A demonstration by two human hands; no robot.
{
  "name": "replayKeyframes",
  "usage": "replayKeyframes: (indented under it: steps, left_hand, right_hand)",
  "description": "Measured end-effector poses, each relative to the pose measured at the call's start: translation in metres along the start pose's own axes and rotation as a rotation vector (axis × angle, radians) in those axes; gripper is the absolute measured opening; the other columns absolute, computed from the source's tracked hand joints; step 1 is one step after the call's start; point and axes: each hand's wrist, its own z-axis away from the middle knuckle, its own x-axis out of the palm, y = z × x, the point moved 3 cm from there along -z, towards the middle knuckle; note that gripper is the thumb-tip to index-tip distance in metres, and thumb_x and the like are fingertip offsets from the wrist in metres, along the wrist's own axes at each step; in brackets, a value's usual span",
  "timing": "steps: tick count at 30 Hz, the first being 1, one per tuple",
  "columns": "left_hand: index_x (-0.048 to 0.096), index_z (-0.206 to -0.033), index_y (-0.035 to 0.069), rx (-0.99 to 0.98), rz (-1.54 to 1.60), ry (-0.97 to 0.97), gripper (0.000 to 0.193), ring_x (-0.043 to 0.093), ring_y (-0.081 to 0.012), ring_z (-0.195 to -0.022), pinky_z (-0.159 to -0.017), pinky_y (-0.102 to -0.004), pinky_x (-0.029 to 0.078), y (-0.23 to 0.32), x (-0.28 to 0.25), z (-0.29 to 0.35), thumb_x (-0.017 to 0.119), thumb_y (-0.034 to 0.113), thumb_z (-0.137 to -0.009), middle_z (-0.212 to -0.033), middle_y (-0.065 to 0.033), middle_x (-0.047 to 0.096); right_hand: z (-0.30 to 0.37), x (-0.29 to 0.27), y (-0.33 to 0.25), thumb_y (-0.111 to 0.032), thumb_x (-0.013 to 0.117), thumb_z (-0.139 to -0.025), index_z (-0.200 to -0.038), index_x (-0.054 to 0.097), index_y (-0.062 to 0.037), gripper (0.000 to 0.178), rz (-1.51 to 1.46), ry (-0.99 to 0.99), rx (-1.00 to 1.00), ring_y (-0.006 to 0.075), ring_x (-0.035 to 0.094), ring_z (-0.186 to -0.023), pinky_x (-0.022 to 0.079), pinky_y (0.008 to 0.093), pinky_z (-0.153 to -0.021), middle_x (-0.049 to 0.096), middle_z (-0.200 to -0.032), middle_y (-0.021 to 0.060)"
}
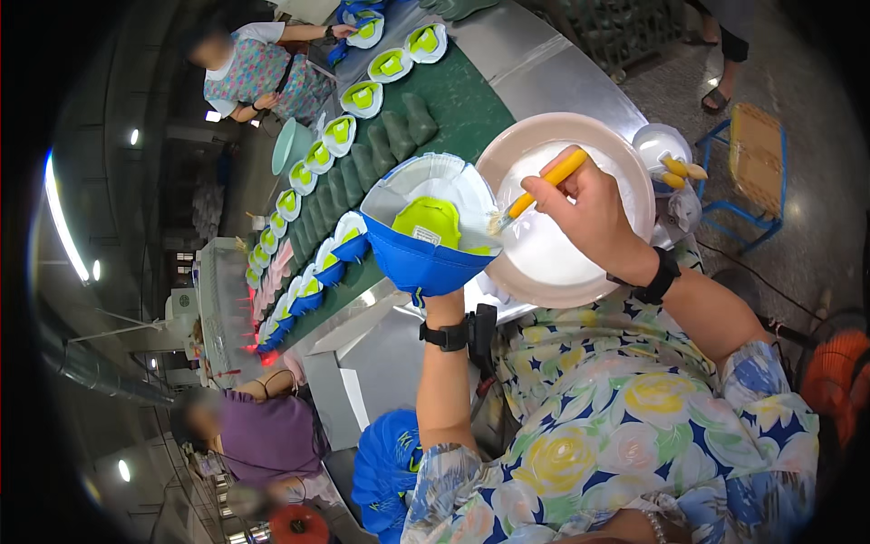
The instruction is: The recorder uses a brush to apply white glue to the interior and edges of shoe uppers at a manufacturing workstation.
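My left hand (442,306) holds up a blue shoe upper (399,254) from below; its fingers are hidden behind it. The upper's opening faces up, showing a whitish lining and a lime-green inner piece (426,220) with a small white label. In my right hand (584,204), closed in a grip, is a brush with a yellow handle (555,177). Its pale bristles are at the right rim of the upper. Just below my right hand stands a wide beige basin (489,168) holding white liquid (557,258).
A green conveyor belt (476,100) carries rows of similar uppers (362,98) and dark shoe lasts (376,150). Right of the basin are a small white bowl (657,140) with yellow-handled tools and a blue-legged stool (757,159). Blue uppers (385,471) are piled beside my left arm. Two co-workers are at left.
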Motion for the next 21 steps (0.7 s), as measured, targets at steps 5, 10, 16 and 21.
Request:
replayKeyframes:
  steps: [5,10,16,21]
  left_hand:
    - [0.045,-0.144,0.006,-0.066,0.062,-0.005,0.052,0.063,-0.0303,-0.116,-0.101,-0.0463,0.051,-0.003,-0.001,-0.003,0.058,0.026,-0.097,-0.133,-0.0121,0.06]
    - [0.045,-0.144,0.006,-0.133,0.128,0.005,0.052,0.063,-0.0303,-0.116,-0.101,-0.0467,0.051,-0.002,-0.017,-0.006,0.058,0.028,-0.098,-0.133,-0.0122,0.06]
    - [0.048,-0.142,0.005,-0.606,0.46,-0.36,0.055,0.063,-0.0298,-0.116,-0.098,-0.0488,0.054,0.005,-0.055,0.004,0.054,0.038,-0.099,-0.133,-0.0127,0.061]
    - [0.049,-0.141,0.003,-0.865,0.354,-0.387,0.056,0.063,-0.0242,-0.116,-0.1,-0.0402,0.053,-0.003,-0.02,0.064,0.063,0.034,-0.096,-0.133,-0.0123,0.061]
  right_hand:
    - [0.004,0.012,0.014,-0.021,0.072,-0.09,-0.095,0.057,0.0044,0.03,-0.084,-0.022,0.101,0.0165,0.069,-0.067,0.053,0.0286,-0.059,0.068,-0.074,0.0123]
    - [0.005,0.006,0.013,-0.02,0.071,-0.091,-0.099,0.058,0.0022,0.027,-0.294,-0.114,0.233,0.0139,0.068,-0.07,0.053,0.0274,-0.062,0.069,-0.083,0.0115]
    - [0.001,-0.013,-0.023,-0.01,0.073,-0.089,-0.102,0.059,-0.0038,0.02,-0.058,-0.169,-0.439,0.0162,0.069,-0.086,0.053,0.0274,-0.074,0.07,-0.098,0.009]
    - [0.012,0.0,-0.051,-0.007,0.075,-0.085,-0.105,0.061,-0.006,0.025,-0.183,-0.479,-0.697,0.0266,0.068,-0.097,0.054,0.0344,-0.083,0.07,-0.103,0.0094]
